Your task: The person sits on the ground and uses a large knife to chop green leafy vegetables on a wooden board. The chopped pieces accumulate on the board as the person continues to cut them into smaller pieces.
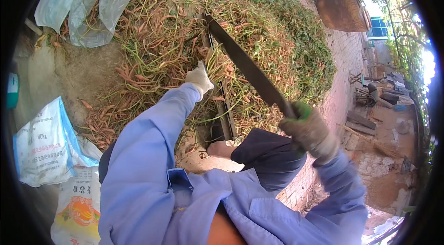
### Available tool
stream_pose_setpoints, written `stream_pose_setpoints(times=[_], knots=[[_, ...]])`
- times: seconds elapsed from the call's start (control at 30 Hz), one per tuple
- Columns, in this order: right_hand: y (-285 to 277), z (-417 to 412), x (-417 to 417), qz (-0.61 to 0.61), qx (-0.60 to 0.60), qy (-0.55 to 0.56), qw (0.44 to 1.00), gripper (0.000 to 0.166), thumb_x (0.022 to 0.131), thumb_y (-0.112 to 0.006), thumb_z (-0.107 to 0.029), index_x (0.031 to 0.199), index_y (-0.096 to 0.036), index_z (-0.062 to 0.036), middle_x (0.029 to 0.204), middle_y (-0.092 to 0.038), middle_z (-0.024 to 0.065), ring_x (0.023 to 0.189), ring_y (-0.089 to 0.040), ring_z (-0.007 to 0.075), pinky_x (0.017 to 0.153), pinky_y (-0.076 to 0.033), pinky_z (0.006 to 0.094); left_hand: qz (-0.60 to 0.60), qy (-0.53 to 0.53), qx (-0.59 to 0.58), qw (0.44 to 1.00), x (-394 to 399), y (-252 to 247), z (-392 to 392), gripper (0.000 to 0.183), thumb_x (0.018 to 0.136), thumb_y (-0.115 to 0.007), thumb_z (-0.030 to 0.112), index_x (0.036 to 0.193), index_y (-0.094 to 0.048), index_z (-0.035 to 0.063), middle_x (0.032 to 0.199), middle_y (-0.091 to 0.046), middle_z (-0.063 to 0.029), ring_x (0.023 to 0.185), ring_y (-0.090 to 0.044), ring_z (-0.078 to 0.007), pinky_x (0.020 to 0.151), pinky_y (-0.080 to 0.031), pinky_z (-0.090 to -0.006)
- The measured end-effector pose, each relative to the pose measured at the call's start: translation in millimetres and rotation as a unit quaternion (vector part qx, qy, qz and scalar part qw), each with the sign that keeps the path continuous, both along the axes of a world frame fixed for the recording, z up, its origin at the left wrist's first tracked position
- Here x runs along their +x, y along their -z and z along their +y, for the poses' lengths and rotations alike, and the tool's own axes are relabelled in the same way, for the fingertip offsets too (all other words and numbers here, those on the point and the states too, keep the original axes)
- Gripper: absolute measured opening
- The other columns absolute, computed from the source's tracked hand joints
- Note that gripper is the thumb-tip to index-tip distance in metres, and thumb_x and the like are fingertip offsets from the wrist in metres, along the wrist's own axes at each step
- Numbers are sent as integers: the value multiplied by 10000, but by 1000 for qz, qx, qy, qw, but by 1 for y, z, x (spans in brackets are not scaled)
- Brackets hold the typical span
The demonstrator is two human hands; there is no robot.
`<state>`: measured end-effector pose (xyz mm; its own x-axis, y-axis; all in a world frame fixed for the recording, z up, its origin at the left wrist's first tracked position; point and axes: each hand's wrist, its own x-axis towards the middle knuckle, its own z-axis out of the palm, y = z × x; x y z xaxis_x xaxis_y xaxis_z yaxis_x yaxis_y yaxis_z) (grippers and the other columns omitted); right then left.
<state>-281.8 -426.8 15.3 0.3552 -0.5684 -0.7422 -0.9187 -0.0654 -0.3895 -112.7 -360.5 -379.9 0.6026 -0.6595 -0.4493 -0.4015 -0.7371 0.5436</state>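
My right hand (312, 134), in a soiled glove with green on it, grips the handle of a lever-type fodder chopper. Its long dark blade (244, 64) is raised at a slant, and its far tip meets the far end of the narrow base (225, 118). My left hand (199, 80), in a whitish glove, is closed around a bunch of plant stems (214, 58) beside the base. Loose stems lie across the base and hide much of it. A heap of brownish and green cut vines (152, 47) surrounds the chopper.
Greener foliage (301, 37) lies at the heap's far right. Clear plastic bags (93, 9) are at upper left, with printed woven sacks (41, 148) at lower left. A brown rounded vessel (341, 7) stands beyond the brick paving (347, 47). Boards (360, 123) lie on the right.
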Motion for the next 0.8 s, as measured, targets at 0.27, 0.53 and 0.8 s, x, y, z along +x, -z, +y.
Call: stream_pose_setpoints(times=[0.27, 0.53, 0.8], knots=[[-93, -46, 111, 92, -49, -126, 986, 489, 871, -724, -189, 1270, -572, 49, 763, -622, 45, 431, -552, 75, 324, -466, 214, -154, 199, -34, 967, 56, -27, -30, 626, 911, -659, 115, 1463, -443, -85, 1104, -748, -190, 960, -751, -327, 849, -591, -433], [76, -17, -70, -41, -101, -166, 980, 466, 885, -745, -128, 1321, -602, -46, 891, -668, 63, 748, -626, 174, 688, -526, 337, 106, -59, 8, 993, 69, -55, -35, 1059, 809, -871, 214, 1631, -229, 31, 1495, -532, -243, 1285, -625, -339, 1110, -494, -417], [198, 12, -143, -42, -120, -93, 987, 403, 881, -721, -197, 1260, -631, -91, 915, -699, 192, 826, -689, 364, 759, -552, 435, 24, 27, 39, 999, 69, -4, 2, 974, 756, -855, 371, 1522, -409, -32, 1312, -688, -207, 1220, -655, -347, 1111, -441, -416]])
